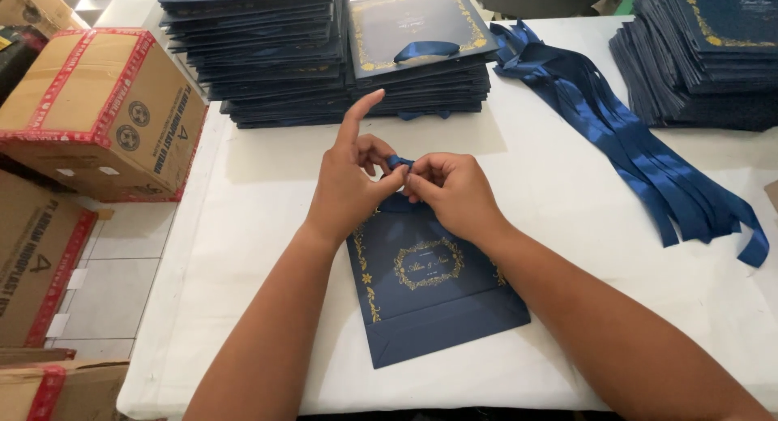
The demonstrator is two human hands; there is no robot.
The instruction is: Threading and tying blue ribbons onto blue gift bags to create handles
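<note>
Blue ribbon point(399, 162) is pinched at frame centre, just above the top edge of a navy paper bag point(429, 295) lying flat on the white counter point(243, 226), gold ornament face up. Left hand point(350, 186): thumb and middle fingers pressed on the ribbon, index finger raised and spread away. Right hand point(450, 190): fingertips closed in a tight grip on the same ribbon, touching the left hand. A bow or knot appears to be formed at the bag's top; the exact loop is hidden by the fingers.

To be done well, judged from this: tension is best kept even on both sides, the knot kept centred on the bag's top edge, satin kept flat and untwisted, bag not lifted.

Stacks of finished bags point(413, 32) sit upper centre, another stack point(705, 56) upper right. Loose ribbons point(648, 170) lie right of centre. Cardboard boxes point(105, 113) stand at left, off the counter.
</note>
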